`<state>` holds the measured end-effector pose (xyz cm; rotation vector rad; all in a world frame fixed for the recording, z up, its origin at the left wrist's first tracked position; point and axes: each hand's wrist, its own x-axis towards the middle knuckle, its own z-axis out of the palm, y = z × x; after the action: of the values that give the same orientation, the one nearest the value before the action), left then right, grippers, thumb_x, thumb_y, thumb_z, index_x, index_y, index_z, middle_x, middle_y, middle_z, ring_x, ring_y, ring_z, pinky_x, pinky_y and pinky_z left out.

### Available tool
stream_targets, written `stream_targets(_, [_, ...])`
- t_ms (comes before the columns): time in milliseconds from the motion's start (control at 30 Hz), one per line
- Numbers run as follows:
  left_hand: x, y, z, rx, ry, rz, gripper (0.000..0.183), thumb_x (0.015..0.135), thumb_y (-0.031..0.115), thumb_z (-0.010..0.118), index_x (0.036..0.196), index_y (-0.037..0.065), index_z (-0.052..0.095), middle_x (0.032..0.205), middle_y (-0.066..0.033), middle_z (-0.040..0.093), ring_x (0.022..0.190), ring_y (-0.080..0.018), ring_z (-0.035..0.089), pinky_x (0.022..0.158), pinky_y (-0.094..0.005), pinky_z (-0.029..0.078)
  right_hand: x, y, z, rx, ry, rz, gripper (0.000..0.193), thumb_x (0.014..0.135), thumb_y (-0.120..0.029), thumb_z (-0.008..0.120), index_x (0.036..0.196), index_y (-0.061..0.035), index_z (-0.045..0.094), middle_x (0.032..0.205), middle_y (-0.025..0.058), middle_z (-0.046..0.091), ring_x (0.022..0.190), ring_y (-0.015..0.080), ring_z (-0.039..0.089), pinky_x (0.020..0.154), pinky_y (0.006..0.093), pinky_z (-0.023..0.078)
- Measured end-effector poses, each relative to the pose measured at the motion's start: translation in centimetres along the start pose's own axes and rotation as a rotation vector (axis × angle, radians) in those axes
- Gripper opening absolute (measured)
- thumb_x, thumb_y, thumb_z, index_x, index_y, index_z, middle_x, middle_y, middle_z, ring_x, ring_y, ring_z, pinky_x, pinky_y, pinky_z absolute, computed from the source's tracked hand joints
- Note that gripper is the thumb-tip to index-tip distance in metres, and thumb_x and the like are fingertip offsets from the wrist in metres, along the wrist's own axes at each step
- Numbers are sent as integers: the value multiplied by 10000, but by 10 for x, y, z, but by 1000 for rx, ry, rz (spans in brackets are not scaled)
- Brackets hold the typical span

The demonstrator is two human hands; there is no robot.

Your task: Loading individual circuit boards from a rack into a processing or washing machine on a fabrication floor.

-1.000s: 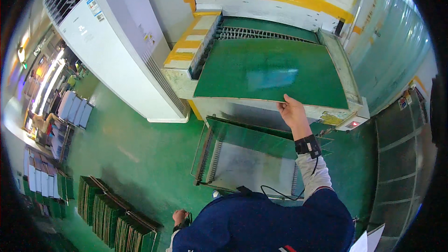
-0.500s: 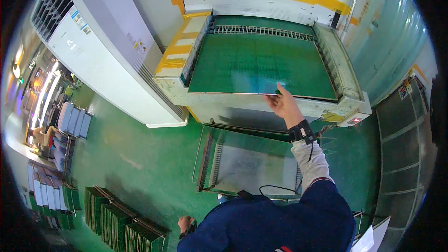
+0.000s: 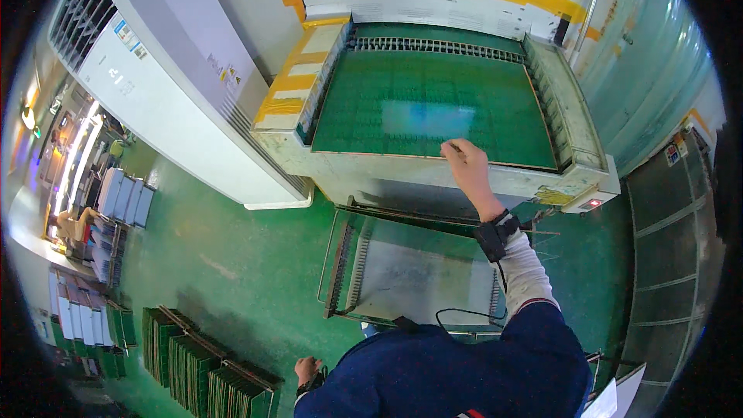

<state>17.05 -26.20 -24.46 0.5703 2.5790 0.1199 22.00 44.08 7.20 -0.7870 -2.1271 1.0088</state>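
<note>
As I watch, a rack (image 3: pixel 358 263) stands before the machine (image 3: pixel 573 104), near edge.
I cannot tell whether right fingers (image 3: pixel 463 145), by the green panel (image 3: pixel 418 89), or left fingers (image 3: pixel 303 368) pinch.

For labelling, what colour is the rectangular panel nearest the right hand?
The rectangular panel is green, best in head view.

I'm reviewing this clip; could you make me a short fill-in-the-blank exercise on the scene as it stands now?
1. The flat panel lying on the machine is coloured ____.
2. Between the left hand and the right hand, the one nearer the panel is the ____.
3. The tall white air conditioner stands to the ____ of the machine in the picture.
4. The tape on the machine is coloured ____.

Missing words: green; right; left; yellow.
</note>
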Motion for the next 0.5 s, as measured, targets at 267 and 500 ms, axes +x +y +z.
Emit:
stream_targets(267, [-2,1,1,8,89,146,222,741,320,652,689,108,612,647,-85,565,662,-279,565,640,-394,461,14,11,8,-670,120,-238,632,699,-458,696,1204,-114,535,1336,163,406,1226,386,366,1007,519,260])
stream_targets(500, [-3,-1,11,-579,96,-142,84,705,161,588,730,86,559,661,-101,541,619,-268,551,528,-371,401,39,18,5,-677,117,-203,640,717,-489,670,1228,-133,527,1329,163,433,1247,357,360,1022,492,251])
